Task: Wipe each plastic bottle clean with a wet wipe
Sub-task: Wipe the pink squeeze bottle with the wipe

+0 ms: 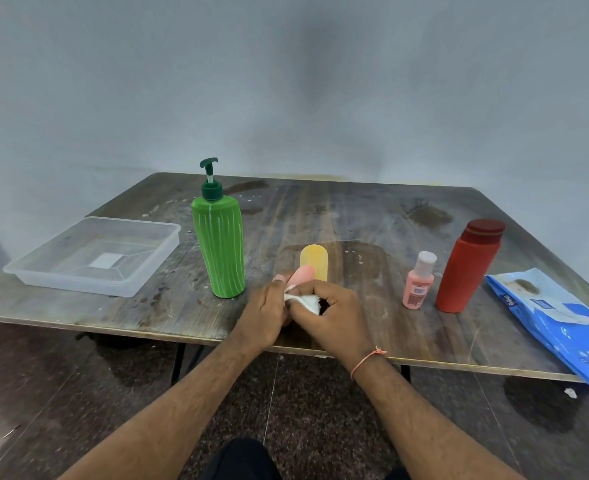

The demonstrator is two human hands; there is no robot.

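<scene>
Well to the left of the hands a clear plastic tray sits near the tabletop's left edge, probably waiting to take finished bottles. Nearer in, just left of and beyond the left hand, the tall green pump bottle stands upright, close enough that a wide elbow swing could tip it.

The left hand's grip is clenched around a small pink bottle, whose rounded end pokes out above the fingers; holding it off the tabletop likely lets it be turned while being rubbed. The right hand has its grip bunched on a white wet wipe, pressed against the bottle where the two hands meet. Both work just over the near edge, so a dropped bottle could fall to the floor.

Just beyond the hands a yellow bottle lies or stands, its lower part hidden. To the right, apart from the grip, a small pink bottle with a pale cap stands beside a red bottle, both upright. Farthest right the blue wipe packet overhangs the near edge. Open room lies across the far tabletop
</scene>
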